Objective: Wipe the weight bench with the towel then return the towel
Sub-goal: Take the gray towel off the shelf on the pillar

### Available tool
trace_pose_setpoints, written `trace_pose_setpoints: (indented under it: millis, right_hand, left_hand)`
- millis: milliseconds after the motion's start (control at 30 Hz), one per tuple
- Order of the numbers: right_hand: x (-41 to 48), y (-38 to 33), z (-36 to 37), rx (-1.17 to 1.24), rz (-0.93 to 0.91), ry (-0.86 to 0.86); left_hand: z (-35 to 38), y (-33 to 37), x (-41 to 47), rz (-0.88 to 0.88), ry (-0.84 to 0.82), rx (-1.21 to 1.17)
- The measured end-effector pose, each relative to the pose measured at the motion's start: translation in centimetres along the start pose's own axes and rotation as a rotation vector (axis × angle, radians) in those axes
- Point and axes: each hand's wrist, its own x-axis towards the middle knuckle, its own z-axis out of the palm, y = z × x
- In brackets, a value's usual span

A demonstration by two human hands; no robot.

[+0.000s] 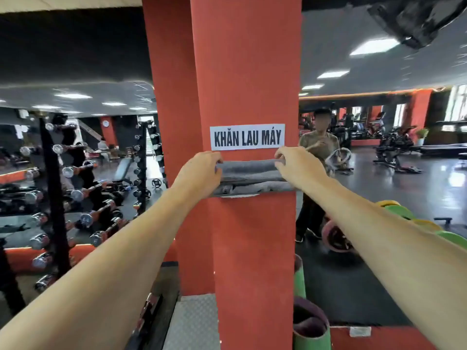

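Observation:
A folded grey towel [249, 166] lies on top of a small stack of grey towels in a holder [237, 194] fixed to a red pillar [247, 72]. Just above it hangs a white sign [247, 137] reading "KHĂN LAU MÁY". My left hand [199, 173] grips the top towel's left end. My right hand [295, 165] pinches its right end with the fingertips. Both arms are stretched out toward the pillar. An inclined weight bench [123, 170] shows far back on the left.
A dumbbell rack [58, 188] stands on the left. To the right of the pillar a person [316, 178] stands close by, near coloured weight plates [404, 213] and rolled mats [310, 327]. Gym machines [394, 150] fill the far right, with dark floor between.

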Motion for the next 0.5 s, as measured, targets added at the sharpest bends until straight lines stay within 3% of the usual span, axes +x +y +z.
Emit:
trace_pose_setpoints:
  millis: [267,500]
  right_hand:
    - [3.8,1.9,3.4,-0.098,-0.051,-0.038]
    - [5.4,2.2,4.8,-0.159,-0.011,-0.102]
  left_hand:
    - [3.6,-0.8,4.6,-0.107,-0.059,0.041]
    - [5.9,-1.7,6.9,-0.063,-0.138,0.184]
